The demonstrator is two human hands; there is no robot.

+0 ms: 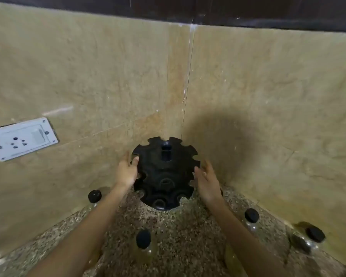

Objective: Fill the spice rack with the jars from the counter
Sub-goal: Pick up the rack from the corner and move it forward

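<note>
A black round spice rack with notched tiers stands in the corner of the speckled counter; its slots hold no jars. My left hand rests against the rack's left side, fingers on the top tier's rim. My right hand is at its right side, fingers spread, touching or nearly touching. Several clear jars with black lids stand on the counter: one at the left, one near the front, one at the right and one far right.
Beige stone walls meet in the corner right behind the rack. A white socket plate is set in the left wall. A dark band runs along the top of the walls.
</note>
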